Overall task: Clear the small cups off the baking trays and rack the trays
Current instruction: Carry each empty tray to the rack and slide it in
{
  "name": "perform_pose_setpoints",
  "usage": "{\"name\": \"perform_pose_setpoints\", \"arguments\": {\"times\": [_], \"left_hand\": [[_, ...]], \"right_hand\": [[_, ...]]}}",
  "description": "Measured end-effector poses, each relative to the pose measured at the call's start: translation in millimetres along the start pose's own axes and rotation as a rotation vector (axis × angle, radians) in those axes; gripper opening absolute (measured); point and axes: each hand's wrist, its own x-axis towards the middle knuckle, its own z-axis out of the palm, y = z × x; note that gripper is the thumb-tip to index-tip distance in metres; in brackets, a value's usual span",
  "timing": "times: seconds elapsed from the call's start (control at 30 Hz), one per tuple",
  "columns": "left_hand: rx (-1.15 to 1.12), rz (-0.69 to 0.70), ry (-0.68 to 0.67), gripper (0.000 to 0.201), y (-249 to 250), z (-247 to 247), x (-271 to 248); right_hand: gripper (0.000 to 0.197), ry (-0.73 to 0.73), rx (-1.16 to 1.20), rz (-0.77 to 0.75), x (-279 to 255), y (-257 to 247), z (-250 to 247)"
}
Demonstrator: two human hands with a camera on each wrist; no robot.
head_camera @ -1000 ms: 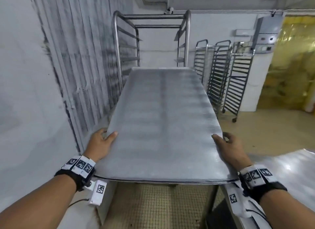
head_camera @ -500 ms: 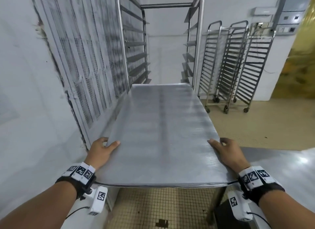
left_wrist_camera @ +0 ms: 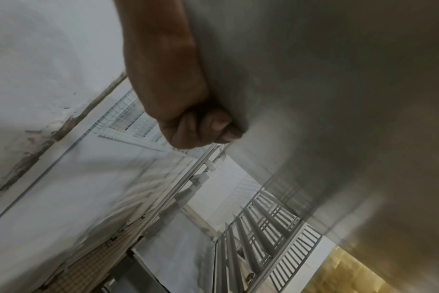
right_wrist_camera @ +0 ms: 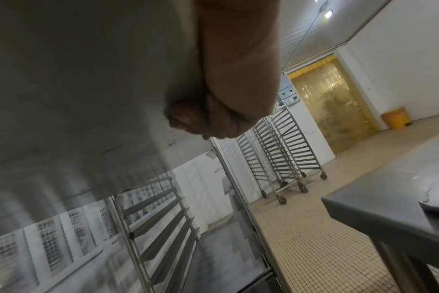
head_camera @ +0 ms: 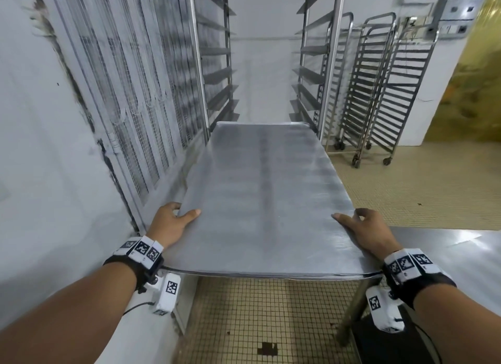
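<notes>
Hands [head_camera: 169,224] [head_camera: 364,232] on tray [head_camera: 265,201] edges, fingers [left_wrist_camera: 213,126] underneath

**Lighting and picture quality: even indoor light, sharp head view, soft wrist views**

From your head camera the room reads bright and evenly lit, with wide-angle bending of the rack [head_camera: 267,52] uprights toward the edges and a glare patch on the steel table [head_camera: 458,244] at right. A ceiling lamp [right_wrist_camera: 328,13] shows in your right wrist view. Both wrist views are dimmer; the underside of the tray [left_wrist_camera: 326,89] is shadowed and streaked, apparently by motion blur, and each hand, close to the lens, looks soft and dark.
</notes>
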Motion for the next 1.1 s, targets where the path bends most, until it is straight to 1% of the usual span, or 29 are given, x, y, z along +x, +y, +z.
{"name": "perform_pose_setpoints", "arguments": {"times": [0.07, 0.17, 0.3, 0.4, 0.43, 0.47, 0.5, 0.57, 0.6, 0.67, 0.7, 0.73, 0.93, 1.0, 1.1], "left_hand": [[-0.004, -0.019, -0.01, 0.023, -4.2, 2.9, 13.0], [0.011, -0.026, -0.022, 0.029, -3.9, 15.0, 31.9], [0.057, -0.031, 0.017, 0.035, -13.1, 35.0, 67.7], [0.079, -0.042, 0.039, 0.055, -26.8, 45.2, 98.2], [0.078, -0.061, 0.046, 0.066, -32.0, 48.0, 109.3], [0.056, -0.073, 0.053, 0.071, -35.5, 50.6, 119.4], [0.048, -0.081, 0.061, 0.068, -38.0, 52.8, 130.3], [0.059, -0.09, 0.076, 0.052, -36.6, 58.6, 149.0], [0.059, -0.088, 0.087, 0.047, -35.5, 62.0, 158.5], [0.058, -0.084, 0.086, 0.042, -32.6, 67.3, 176.1], [0.059, -0.078, 0.088, 0.042, -33.0, 69.4, 184.9], [0.059, -0.081, 0.092, 0.048, -34.0, 71.1, 194.2], [0.07, -0.152, 0.088, 0.099, -53.3, 77.1, 254.6], [0.067, -0.154, 0.073, 0.103, -61.0, 78.9, 278.2], [0.043, -0.162, 0.047, 0.099, -58.6, 81.6, 310.7]], "right_hand": [[0.054, 0.015, -0.023, 0.023, 13.5, 3.4, 6.5], [0.05, 0.031, -0.06, 0.039, 35.1, 6.4, 16.1], [0.049, 0.001, -0.057, 0.067, 69.5, 9.1, 34.2], [0.066, 0.004, -0.05, 0.068, 99.6, 12.3, 47.6], [0.07, -0.005, -0.048, 0.071, 109.0, 10.6, 50.5], [0.073, -0.011, -0.042, 0.07, 119.9, 11.1, 54.7], [0.076, -0.019, -0.035, 0.073, 129.8, 9.8, 57.8], [0.078, -0.03, -0.021, 0.078, 151.8, 7.5, 63.4], [0.077, -0.031, -0.014, 0.08, 163.9, 8.0, 66.2], [0.075, -0.035, -0.007, 0.091, 184.8, 7.6, 70.3], [0.072, -0.041, -0.009, 0.091, 192.2, 5.2, 70.5], [0.07, -0.041, -0.012, 0.09, 200.5, 4.2, 71.0], [0.062, -0.053, -0.018, 0.093, 245.7, -8.3, 75.2], [0.063, -0.05, -0.015, 0.093, 263.8, -10.1, 78.5], [0.06, -0.036, -0.02, 0.082, 289.9, -15.2, 84.3]]}}
